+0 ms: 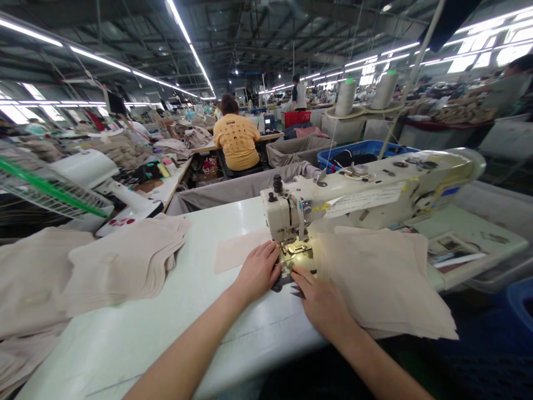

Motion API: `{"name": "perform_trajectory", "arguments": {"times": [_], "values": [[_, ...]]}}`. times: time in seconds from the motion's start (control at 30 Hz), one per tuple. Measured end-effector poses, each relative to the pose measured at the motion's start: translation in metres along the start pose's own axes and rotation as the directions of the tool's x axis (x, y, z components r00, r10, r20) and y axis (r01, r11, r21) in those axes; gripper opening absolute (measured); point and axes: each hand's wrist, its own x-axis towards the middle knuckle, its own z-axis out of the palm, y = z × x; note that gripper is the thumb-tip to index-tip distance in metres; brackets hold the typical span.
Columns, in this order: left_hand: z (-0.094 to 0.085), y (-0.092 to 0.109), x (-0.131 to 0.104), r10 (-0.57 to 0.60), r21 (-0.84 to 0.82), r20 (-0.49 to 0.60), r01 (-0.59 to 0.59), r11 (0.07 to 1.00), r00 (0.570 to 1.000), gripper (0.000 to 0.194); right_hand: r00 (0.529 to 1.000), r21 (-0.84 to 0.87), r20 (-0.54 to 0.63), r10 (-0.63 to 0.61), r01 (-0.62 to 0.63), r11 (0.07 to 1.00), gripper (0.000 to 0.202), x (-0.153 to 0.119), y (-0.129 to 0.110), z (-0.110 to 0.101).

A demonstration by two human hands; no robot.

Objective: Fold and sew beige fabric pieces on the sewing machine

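Observation:
My left hand (259, 270) lies beside the needle area of a white sewing machine (287, 214), fingers stretched and thumb apart from them. Just behind it a flat beige fabric piece (233, 253) rests on the pale table, its right end hidden by the hand and machine head. My right hand (325, 305) is closed, its fingertips at the front of the lit needle plate (300, 251). Dark pointed blades, apparently thread snips (297, 292), stick out from under its fingers; the rest is hidden. To its right lies a stack of beige fabric pieces (378, 278).
More beige fabric stacks (120, 261) lie at the left, near a white fan (89, 172). Thread cones (345, 99) stand behind the machine. A blue basket (366, 150) and a grey cloth-lined bin (233, 183) are beyond the table. A person in yellow (236, 139) sits ahead.

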Motion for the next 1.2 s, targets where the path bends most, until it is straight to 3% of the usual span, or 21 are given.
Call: {"name": "perform_trajectory", "arguments": {"times": [0.13,0.23,0.37,0.47,0.83,1.2], "values": [[-0.007,0.004,0.001,-0.053,0.022,0.022,0.053,0.998,0.998,0.045,1.0,0.02,-0.012,0.0,0.0,1.0,0.055,0.0,0.0,-0.001],[-0.018,0.007,0.001,-0.081,0.055,0.056,0.078,0.995,0.995,0.037,1.0,0.041,-0.017,0.005,-0.004,0.999,0.056,0.001,0.001,-0.001],[-0.029,0.012,-0.006,0.012,-0.015,0.117,-0.011,1.0,0.993,0.026,0.999,0.1,-0.046,-0.003,0.007,0.995,0.05,-0.001,0.001,-0.002],[-0.028,0.018,-0.013,0.093,-0.102,0.124,-0.08,0.992,0.988,0.025,0.995,0.144,-0.092,-0.028,0.041,0.989,0.039,-0.004,-0.001,-0.002],[-0.014,0.039,-0.007,-0.038,0.002,0.058,0.038,0.999,0.998,0.024,0.998,0.119,-0.054,-0.04,0.046,0.992,0.037,-0.005,0.001,-0.008],[-0.018,0.042,-0.008,-0.056,0.029,0.075,0.054,0.998,0.996,0.027,0.999,0.11,-0.033,-0.042,0.045,0.993,0.044,-0.004,0.001,-0.011]]}}
